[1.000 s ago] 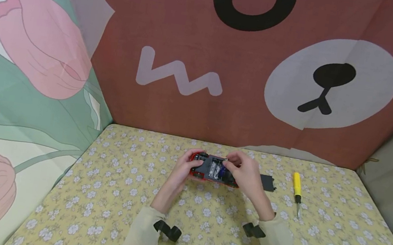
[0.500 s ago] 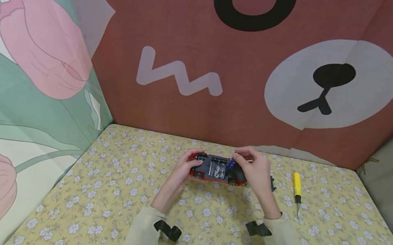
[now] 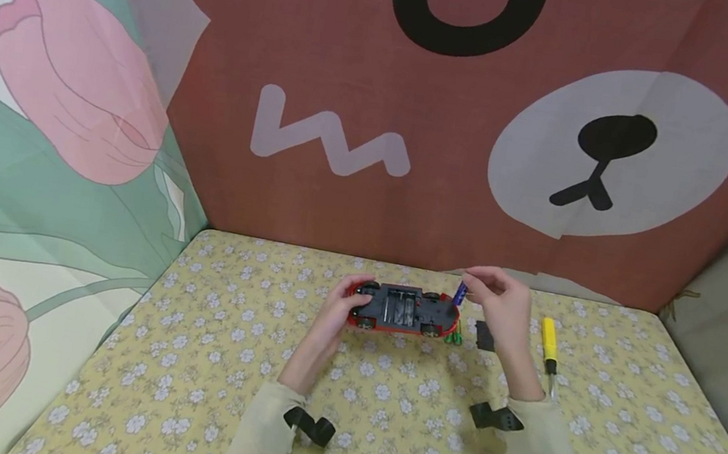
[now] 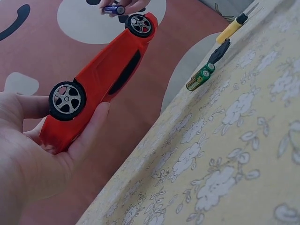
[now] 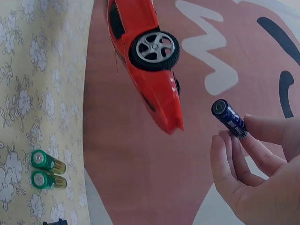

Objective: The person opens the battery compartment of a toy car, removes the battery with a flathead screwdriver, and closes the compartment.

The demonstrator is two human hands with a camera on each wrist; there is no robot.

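Observation:
My left hand (image 3: 330, 318) grips one end of a red toy car (image 4: 101, 70), holding it upside down above the table. Its dark underside (image 3: 440, 315) faces up in the head view, with an uncovered battery compartment (image 3: 399, 308) in the middle. Between thumb and fingers, my right hand (image 5: 262, 164) pinches a blue battery (image 5: 228, 118), just off the car's right end. Two green batteries (image 5: 47, 169) lie side by side on the table beneath that end. Beside them is a flat black cover (image 3: 484, 336), partly hidden by the right hand in the head view.
A yellow-handled screwdriver (image 3: 550, 343) lies on the flowered tablecloth (image 3: 379, 428), right of my right hand. Behind the table rises a reddish-brown cloth backdrop (image 3: 311, 212) with a cartoon face. More printed cloth (image 3: 61, 218) hangs at the left side.
My right hand has drawn the blue battery from the compartment and carried it up and right, past the car's end. The left hand keeps its grip on the car. The green batteries have come into view.

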